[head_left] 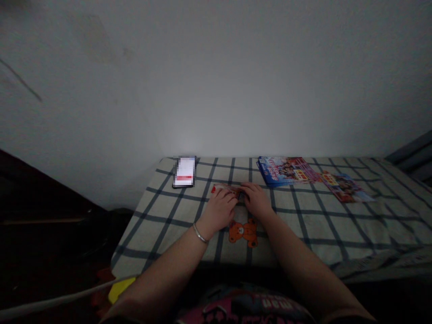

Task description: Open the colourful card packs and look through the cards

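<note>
— Patterned clothing, dark with pink shapes and pale lettering, sits nearest, at the bottom centre (pixel 243 308). What's biggest beyond it?

— One plain grey-white wall (pixel 216 81), filling the upper frame. Below it, one table (pixel 162 220) under a pale cloth with dark blue-grey checks.

— And on the cloth?

— Right of centre, one stack of glossy, colourful printed sheets (pixel 283 171), at least two by the edges. One loose glossy printed sheet (pixel 349 188) is beside it, farther right.

— How many hands?

— Two, at the centre: the left hand (pixel 220 209) and the right hand (pixel 257 199), close together, fingers bent and pointing inward.

— Holding what?

— Both are at one small, flat red-and-pale printed piece (pixel 221 186), mostly covered by the fingers. I can't tell whether either hand pinches it or only presses on it.

— Anything smaller than a hand?

— One orange bear figure (pixel 243 232), just below the hands; printed or laid there, I can't tell. One black-edged phone (pixel 184 172), screen lit, left of centre near the wall. Smallest, one silvery bangle (pixel 200 233) on the left wrist.
</note>
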`<action>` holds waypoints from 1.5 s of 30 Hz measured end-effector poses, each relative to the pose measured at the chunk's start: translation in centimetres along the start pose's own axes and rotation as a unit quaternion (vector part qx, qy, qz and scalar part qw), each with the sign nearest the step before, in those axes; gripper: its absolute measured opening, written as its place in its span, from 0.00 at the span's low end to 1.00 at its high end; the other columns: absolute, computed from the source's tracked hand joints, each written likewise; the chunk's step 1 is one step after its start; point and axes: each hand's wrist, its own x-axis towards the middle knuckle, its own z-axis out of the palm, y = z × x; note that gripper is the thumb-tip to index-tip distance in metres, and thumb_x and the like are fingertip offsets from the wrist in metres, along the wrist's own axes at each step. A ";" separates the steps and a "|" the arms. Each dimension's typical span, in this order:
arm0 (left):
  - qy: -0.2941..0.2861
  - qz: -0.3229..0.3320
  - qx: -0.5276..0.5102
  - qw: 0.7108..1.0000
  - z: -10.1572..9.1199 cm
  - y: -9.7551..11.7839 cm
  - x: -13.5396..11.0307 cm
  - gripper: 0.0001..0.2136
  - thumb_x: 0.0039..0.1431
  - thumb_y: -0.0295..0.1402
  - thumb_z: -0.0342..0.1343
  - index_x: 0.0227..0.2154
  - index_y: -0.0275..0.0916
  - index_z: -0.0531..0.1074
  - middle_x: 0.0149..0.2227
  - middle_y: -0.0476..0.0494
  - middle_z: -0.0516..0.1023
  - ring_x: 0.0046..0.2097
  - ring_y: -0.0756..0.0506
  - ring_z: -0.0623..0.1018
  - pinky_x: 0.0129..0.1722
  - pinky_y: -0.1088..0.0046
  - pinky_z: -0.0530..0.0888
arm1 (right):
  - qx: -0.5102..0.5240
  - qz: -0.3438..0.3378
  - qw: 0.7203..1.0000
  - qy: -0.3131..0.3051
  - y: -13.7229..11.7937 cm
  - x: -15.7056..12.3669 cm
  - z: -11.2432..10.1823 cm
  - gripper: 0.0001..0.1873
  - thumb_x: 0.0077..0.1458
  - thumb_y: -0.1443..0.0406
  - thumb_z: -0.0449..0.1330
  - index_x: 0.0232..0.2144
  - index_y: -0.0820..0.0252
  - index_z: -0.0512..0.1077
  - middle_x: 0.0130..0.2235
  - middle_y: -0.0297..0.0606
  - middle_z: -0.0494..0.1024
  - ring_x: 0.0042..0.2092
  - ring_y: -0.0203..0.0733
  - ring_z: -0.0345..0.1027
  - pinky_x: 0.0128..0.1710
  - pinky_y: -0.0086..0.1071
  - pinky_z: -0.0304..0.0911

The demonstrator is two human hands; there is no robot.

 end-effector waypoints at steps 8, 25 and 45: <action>0.053 -0.044 0.016 0.997 -0.5 -0.4 -0.3 0.26 0.53 0.28 0.54 0.56 0.44 0.64 0.64 0.44 0.59 0.65 0.36 0.55 0.66 0.47 0.47 | -0.003 -0.003 1.000 0.004 -0.3 -0.1 -0.2 0.19 0.56 0.73 0.52 0.47 0.57 0.73 0.52 0.39 0.73 0.55 0.45 0.61 0.58 0.43 0.56; 0.040 -0.090 -0.012 0.995 0.5 -1.8 -0.4 0.24 0.53 0.33 0.56 0.55 0.38 0.65 0.55 0.38 0.69 0.57 0.38 0.66 0.64 0.53 0.55 | 0.019 -0.019 1.000 -0.011 -0.8 -0.3 -0.7 0.20 0.53 0.71 0.56 0.49 0.59 0.71 0.52 0.41 0.73 0.55 0.45 0.61 0.58 0.43 0.56; 0.025 -0.073 -0.007 0.997 -0.2 -1.3 -0.1 0.22 0.54 0.40 0.56 0.52 0.39 0.67 0.48 0.40 0.74 0.50 0.38 0.70 0.61 0.52 0.57 | 0.030 -0.004 1.000 0.008 -1.3 -0.3 -1.1 0.13 0.55 0.68 0.58 0.44 0.57 0.73 0.44 0.38 0.77 0.48 0.44 0.66 0.52 0.40 0.60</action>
